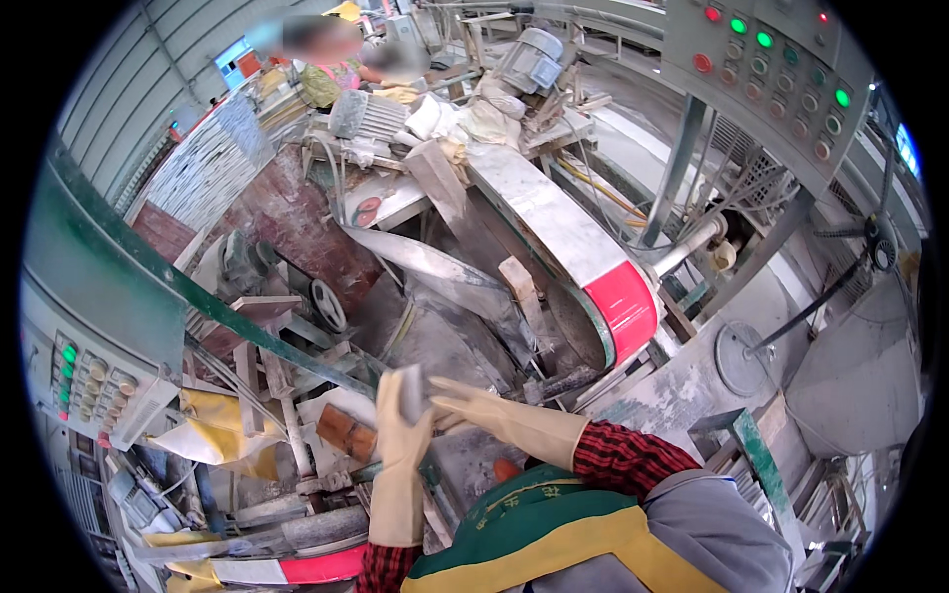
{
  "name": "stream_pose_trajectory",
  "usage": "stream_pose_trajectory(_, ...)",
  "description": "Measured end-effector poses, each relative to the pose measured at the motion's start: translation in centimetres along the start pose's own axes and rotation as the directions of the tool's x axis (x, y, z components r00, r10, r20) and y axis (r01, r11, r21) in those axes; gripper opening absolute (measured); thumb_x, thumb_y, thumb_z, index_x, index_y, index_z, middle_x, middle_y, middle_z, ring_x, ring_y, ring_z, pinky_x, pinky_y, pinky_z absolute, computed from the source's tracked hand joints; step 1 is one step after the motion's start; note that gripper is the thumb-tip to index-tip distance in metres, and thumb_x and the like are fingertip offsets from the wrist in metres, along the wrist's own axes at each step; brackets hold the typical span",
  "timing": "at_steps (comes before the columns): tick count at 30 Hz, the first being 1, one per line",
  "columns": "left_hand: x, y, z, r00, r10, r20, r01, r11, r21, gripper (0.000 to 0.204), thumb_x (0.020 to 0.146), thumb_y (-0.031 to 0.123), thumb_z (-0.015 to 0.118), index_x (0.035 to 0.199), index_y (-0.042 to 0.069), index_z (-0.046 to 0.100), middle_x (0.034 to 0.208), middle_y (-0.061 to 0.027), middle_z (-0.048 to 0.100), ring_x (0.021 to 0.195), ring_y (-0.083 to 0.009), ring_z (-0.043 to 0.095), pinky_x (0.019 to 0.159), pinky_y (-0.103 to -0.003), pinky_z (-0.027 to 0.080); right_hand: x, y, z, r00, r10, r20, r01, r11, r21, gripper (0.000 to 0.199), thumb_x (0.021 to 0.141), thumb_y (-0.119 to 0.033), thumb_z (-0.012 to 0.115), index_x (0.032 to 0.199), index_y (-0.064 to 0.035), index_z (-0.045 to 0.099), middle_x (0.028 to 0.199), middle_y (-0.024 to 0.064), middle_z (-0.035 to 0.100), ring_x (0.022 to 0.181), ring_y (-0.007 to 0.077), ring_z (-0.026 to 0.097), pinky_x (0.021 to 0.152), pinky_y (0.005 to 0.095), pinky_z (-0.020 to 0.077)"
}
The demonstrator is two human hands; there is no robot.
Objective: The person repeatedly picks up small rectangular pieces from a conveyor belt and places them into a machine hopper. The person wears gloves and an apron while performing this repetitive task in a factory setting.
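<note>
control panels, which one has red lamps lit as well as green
The grey control panel at upper right: red and green lights. The panel at left shows only green.

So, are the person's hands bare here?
No, both the left hand and the right hand wear long cream-coloured gloves, and together they hold a small grey slab.

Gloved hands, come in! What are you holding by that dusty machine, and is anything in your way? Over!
Left hand and right hand, both gloved, gripping one small grey slab. Held upright between them. Belt machine with red end beyond; nothing between.
</note>
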State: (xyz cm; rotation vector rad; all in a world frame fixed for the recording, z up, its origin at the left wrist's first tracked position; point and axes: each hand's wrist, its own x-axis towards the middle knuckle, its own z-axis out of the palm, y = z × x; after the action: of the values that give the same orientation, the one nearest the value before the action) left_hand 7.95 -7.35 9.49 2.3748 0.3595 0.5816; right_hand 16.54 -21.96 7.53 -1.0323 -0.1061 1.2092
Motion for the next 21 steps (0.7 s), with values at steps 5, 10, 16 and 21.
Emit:
stream_pose_trajectory(5, 4.4, 7.5, 1.0, 0.889, 0.402, 0.222, -0.401, 0.915, -0.05, 0.07, 0.064, 0.013, 0.076, 0.126, 0.002, 0.046, 0.134, -0.0251, 0.04, 0.124, -0.0386, 0.041, 0.101, -0.038, 0.036, 1.4, -1.8, -2.5, 0.715, -0.649, -0.259, 0.64, 0.757, -0.131, 0.052, 0.083, 0.001, 0.057, 0.131, -0.0107, 0.043, 0.118, 0.008, 0.057, 0.105, 0.017, 0.055, 0.088, 0.0317, 0.047)
stream_pose_trajectory(10, 0.7, 3.1, -4.4, 0.937, 0.148, 0.316, -0.226, 0.947, 0.227, 0.073, 0.062, 0.012, 0.079, 0.126, 0.003, 0.045, 0.135, -0.0217, 0.04, 0.126, -0.0355, 0.038, 0.103, -0.035, 0.035, -0.6, -4.1, -14.1, 0.311, -0.621, -0.72, 0.69, 0.669, -0.279, 0.057, 0.08, 0.003, 0.058, 0.132, -0.0087, 0.039, 0.113, 0.0066, 0.058, 0.1, 0.0196, 0.058, 0.075, 0.0338, 0.0506)
stream_pose_trajectory(16, -13.5, -19.6, -18.8, 0.842, -0.427, -0.331, 0.539, 0.634, 0.554, 0.068, 0.074, 0.028, 0.07, 0.131, 0.004, 0.041, 0.128, -0.0213, 0.045, 0.119, -0.0376, 0.042, 0.101, -0.042, 0.033, -6.9, -6.5, -24.6, 0.164, -0.408, -0.898, 0.553, 0.792, -0.258, 0.067, 0.078, 0.006, 0.056, 0.136, -0.0182, 0.032, 0.113, 0.0116, 0.055, 0.095, 0.0271, 0.06, 0.074, 0.0416, 0.0557)
stream_pose_trajectory(21, -30.4, -30.0, -23.1, 0.379, -0.676, -0.633, 0.791, -0.12, 0.601, 0.071, 0.084, 0.065, 0.038, 0.136, 0.018, 0.039, 0.138, -0.0189, 0.036, 0.123, -0.0359, 0.039, 0.099, -0.048, 0.036, -5.4, -7.4, -26.7, 0.249, -0.374, -0.893, 0.543, 0.818, -0.191, 0.065, 0.077, 0.008, 0.055, 0.134, -0.0164, 0.036, 0.107, 0.0116, 0.056, 0.085, 0.0252, 0.062, 0.069, 0.0405, 0.0576)
